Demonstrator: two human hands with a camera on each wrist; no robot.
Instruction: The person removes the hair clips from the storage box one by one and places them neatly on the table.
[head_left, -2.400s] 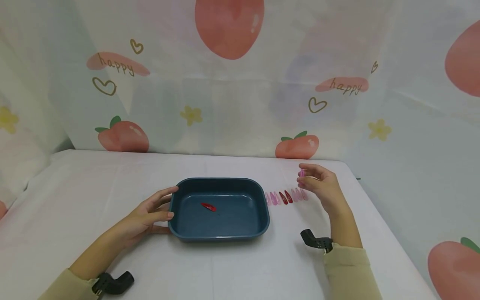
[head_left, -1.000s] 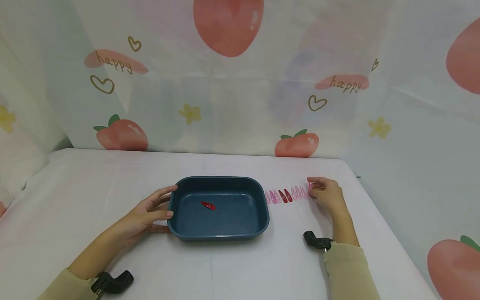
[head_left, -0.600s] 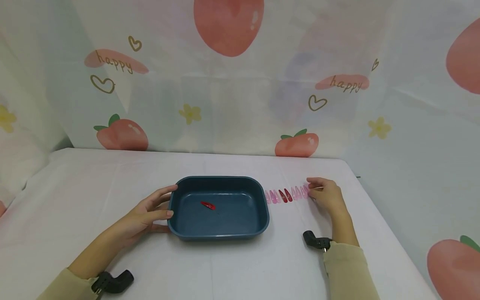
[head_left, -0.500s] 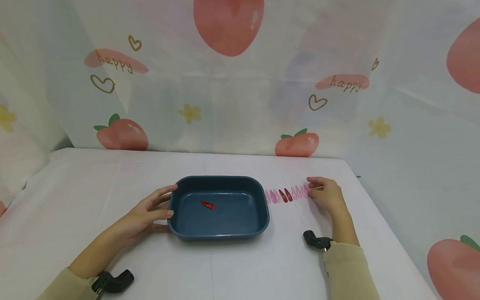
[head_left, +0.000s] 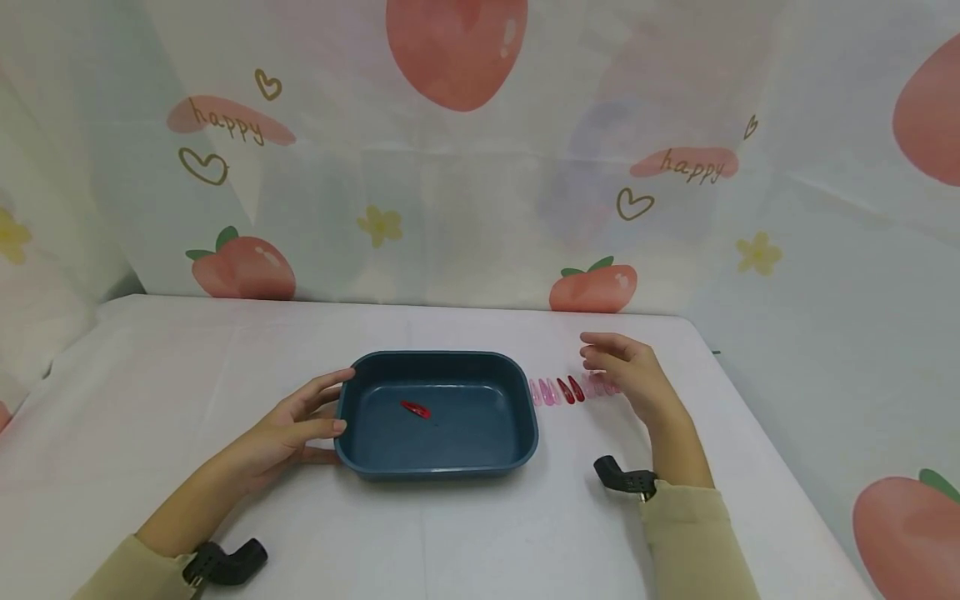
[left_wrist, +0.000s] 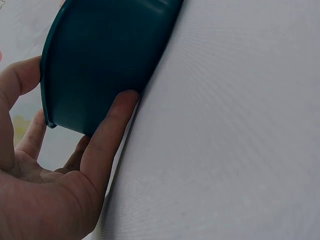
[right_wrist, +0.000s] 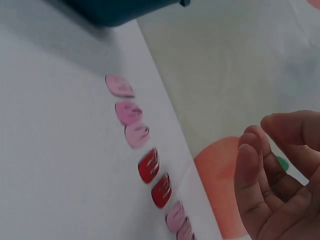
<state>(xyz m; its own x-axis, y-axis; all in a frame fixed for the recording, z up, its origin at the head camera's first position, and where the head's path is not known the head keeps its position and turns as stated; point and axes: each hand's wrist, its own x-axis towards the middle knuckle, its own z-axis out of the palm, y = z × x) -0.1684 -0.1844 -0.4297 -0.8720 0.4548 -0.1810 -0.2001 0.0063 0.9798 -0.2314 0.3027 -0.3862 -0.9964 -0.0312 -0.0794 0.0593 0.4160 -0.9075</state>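
Note:
My left hand point(head_left: 292, 425) rests its fingertips against the left end of a dark teal rectangular tray point(head_left: 437, 473); in the left wrist view the fingers lie along its outer wall. Inside the tray lies one red hair clip point(head_left: 416, 409). Right of the tray, a row of snap hair clips runs across the white cloth: pink clips point(head_left: 548, 392) nearest the tray, then two red clips point(right_wrist: 149, 165), then more pink clips point(right_wrist: 175, 216). My right hand point(head_left: 628, 367) is raised over the row's right end, fingers loosely bent with nothing between them, partly hiding the pink clips there.
A white cloth point(head_left: 480, 542) covers the table. Behind it hangs a peach-printed backdrop point(head_left: 465, 225), meeting the table's far edge. A black wrist camera point(head_left: 225, 565) sits at the left cuff, another black camera point(head_left: 624, 477) at the right.
My right hand carried a pink hair clip to the row's right end, set it down there and let go. It has since lifted and moved left. My left hand and the tray stay put.

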